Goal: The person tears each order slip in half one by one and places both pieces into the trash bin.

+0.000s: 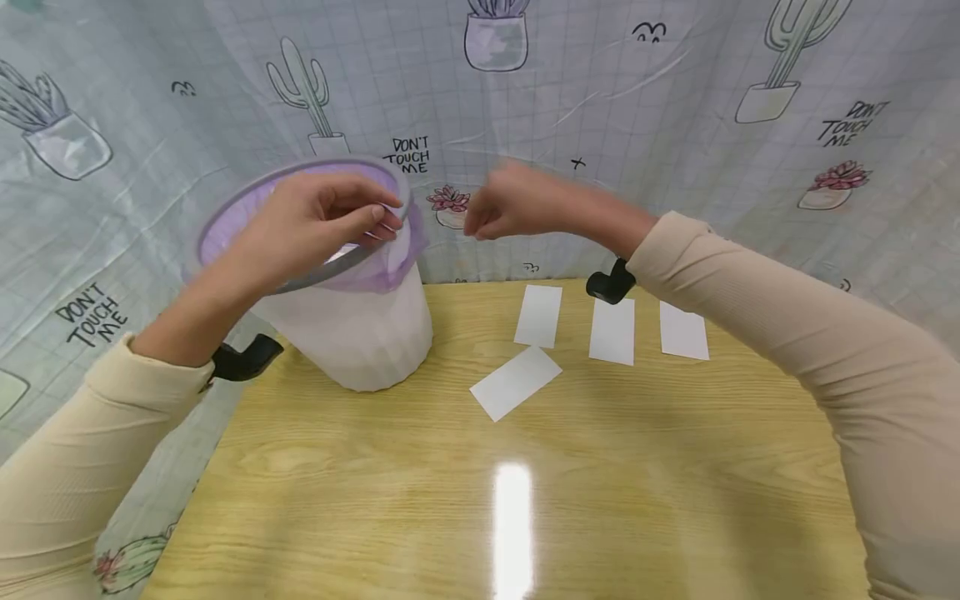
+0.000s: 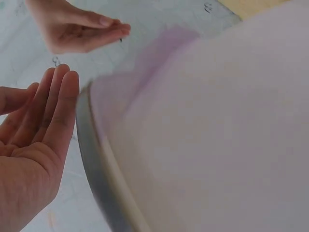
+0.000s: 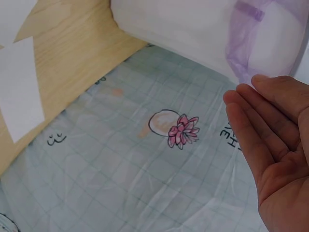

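Observation:
A white trash bin [image 1: 352,342] with a grey rim ring and a purple liner bag [image 1: 382,267] stands at the table's back left. My left hand [image 1: 330,217] is above the bin's opening by the rim, its fingers loosely bent and holding nothing that I can see. In the left wrist view, that hand's fingers [image 2: 62,104] lie beside the grey rim [image 2: 91,154]. To the right of the bin, my right hand [image 1: 521,202] hangs in the air, slightly blurred. The right wrist view shows its fingers [image 3: 253,140] fairly straight, with nothing between them.
Several white paper slips lie toward the back of the wooden table [image 1: 375,483]: a slanted slip [image 1: 516,383] in front, a straighter slip [image 1: 538,317] behind it, others to the right. A printed cactus curtain [image 1: 570,108] hangs behind.

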{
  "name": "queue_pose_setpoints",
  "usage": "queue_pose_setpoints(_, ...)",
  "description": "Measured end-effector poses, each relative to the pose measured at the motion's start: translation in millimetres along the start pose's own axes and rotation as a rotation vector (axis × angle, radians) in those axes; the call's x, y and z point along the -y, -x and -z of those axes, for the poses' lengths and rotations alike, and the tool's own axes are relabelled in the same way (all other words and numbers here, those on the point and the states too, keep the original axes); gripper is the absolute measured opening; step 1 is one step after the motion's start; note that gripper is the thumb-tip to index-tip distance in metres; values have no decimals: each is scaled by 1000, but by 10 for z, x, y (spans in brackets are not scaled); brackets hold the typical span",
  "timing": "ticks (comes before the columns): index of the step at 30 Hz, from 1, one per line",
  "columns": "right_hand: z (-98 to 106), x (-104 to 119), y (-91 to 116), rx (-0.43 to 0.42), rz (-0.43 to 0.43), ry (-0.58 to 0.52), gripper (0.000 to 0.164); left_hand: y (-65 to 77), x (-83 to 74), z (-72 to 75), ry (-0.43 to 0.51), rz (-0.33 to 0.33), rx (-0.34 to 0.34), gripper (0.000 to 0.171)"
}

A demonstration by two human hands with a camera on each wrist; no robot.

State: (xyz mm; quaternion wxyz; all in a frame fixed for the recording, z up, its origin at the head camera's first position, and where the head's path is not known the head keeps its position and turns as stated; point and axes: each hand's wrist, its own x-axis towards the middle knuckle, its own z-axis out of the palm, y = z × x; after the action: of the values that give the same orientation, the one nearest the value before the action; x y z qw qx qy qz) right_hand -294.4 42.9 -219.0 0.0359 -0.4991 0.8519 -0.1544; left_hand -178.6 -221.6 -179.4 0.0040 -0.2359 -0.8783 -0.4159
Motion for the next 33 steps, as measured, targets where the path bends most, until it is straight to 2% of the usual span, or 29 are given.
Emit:
queue_pose_setpoints(5, -106, -72, 78, 10, -16, -32, 14, 50, 7, -174, -25, -41, 18, 22)
queue_pose_setpoints(10, -215, -126, 180, 24, -28, -84, 14, 69, 84, -310, -41, -62, 46, 21)
queue_pose_setpoints(18, -419, -236, 307, 67, -53, -116, 14, 134, 195, -540, -9, -99, 106, 21)
queue_pose_setpoints(22, -528, -303, 374, 74, -49, -146, 15, 170, 234, -658, -3, -93, 136, 21)
queue_pose_setpoints(33, -715, -268, 542, 13, -17, -212, 17, 242, 320, -925, 55, -109, 157, 21)
